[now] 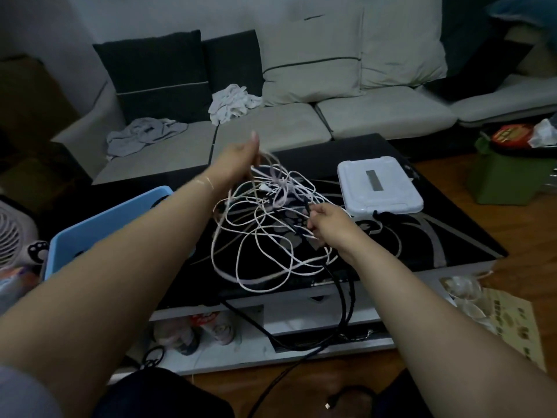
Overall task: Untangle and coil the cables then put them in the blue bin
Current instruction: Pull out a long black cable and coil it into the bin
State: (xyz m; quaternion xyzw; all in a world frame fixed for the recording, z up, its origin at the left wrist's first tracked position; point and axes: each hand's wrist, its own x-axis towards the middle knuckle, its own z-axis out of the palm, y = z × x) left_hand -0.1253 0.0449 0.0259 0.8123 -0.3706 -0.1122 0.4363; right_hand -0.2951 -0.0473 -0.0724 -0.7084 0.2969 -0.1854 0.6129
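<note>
A tangle of white cables (265,236) hangs in loops above the black coffee table (422,236). My left hand (241,158) grips the upper strands and lifts them. Lower and to the right, my right hand (328,221) pinches a black cable (340,291) where it meets the tangle. That black cable drops over the table's front edge to the floor. The blue bin (99,224) stands on the table's left side, partly hidden behind my left forearm.
A white lidded box (379,188) sits on the table at the right. Behind the table is a sofa with cushions and crumpled cloths (232,102). A fan (12,236) stands at the far left. A green stool (509,176) holds clutter at the right.
</note>
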